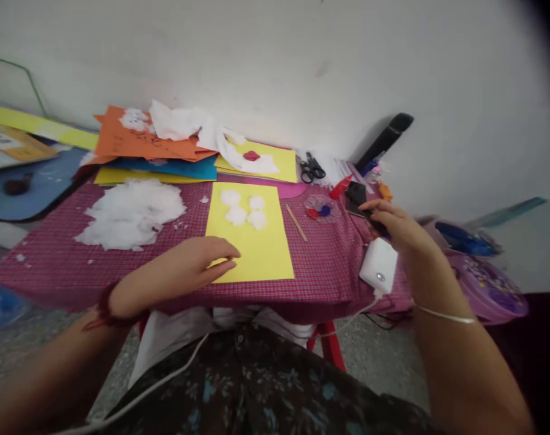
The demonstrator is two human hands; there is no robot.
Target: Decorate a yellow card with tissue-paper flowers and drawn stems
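Observation:
A yellow paper sheet [266,254] lies on the table with several white cotton tufts [236,215] on its upper half. My left hand [197,260] rests at the sheet's lower left edge, fingers loosely stretched and apart, holding nothing. On the right, my right hand [399,226] is closed around a dark, slim object [378,225] whose kind I cannot make out. Just beyond its fingertips is a black item [356,194]. Below that hand sits a white power bank [379,266] with a cable. A wooden stick [296,222] lies right of the sheet.
White cotton [132,211] is heaped at the left. Stacked coloured papers [155,142] stand against the wall. Black scissors [311,168], a red tube [341,187] and a clear dish [323,208] with red and blue spots are at the back right. A pink basket [492,296] adjoins the table.

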